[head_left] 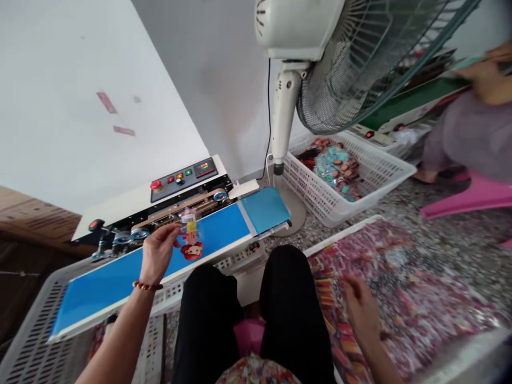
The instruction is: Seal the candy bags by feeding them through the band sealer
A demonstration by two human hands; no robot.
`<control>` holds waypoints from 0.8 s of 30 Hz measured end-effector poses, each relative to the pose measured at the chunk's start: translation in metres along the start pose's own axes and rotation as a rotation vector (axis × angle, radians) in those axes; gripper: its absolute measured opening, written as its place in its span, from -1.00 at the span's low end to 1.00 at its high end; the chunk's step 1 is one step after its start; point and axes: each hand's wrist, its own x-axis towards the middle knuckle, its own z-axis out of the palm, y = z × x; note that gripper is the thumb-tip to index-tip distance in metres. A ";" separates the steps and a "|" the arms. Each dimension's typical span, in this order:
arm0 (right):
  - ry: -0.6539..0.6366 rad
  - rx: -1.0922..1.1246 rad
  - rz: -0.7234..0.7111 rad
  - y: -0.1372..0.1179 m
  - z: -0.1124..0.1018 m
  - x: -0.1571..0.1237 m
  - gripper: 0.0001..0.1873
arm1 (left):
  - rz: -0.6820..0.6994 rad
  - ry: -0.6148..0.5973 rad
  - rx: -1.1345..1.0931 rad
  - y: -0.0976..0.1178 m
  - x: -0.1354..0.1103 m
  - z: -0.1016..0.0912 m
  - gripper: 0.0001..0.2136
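Observation:
My left hand (158, 252) reaches over the blue conveyor belt (120, 277) of a sealing machine (182, 184). Its thumb and fingers pinch the edge of a small clear packet (191, 239) with a red cartoon figure, lying on the belt beside the machine's rollers. A bead bracelet is on that wrist. My right hand (362, 306) hovers low over a big pile of colourful packets (400, 288) to my right. It is blurred, so whether it holds anything is unclear. My knees in black trousers sit between the two.
A standing fan (320, 64) rises behind the belt's end. A white basket (384, 181) of packets stands on the speckled floor past it. Another person sits at far right on a pink stool (472, 200). White crates (28, 330) support the machine.

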 end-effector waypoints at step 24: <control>-0.775 -0.035 -0.341 -0.272 0.234 0.087 -0.66 | -0.598 -0.167 -0.299 0.016 0.070 0.118 -0.88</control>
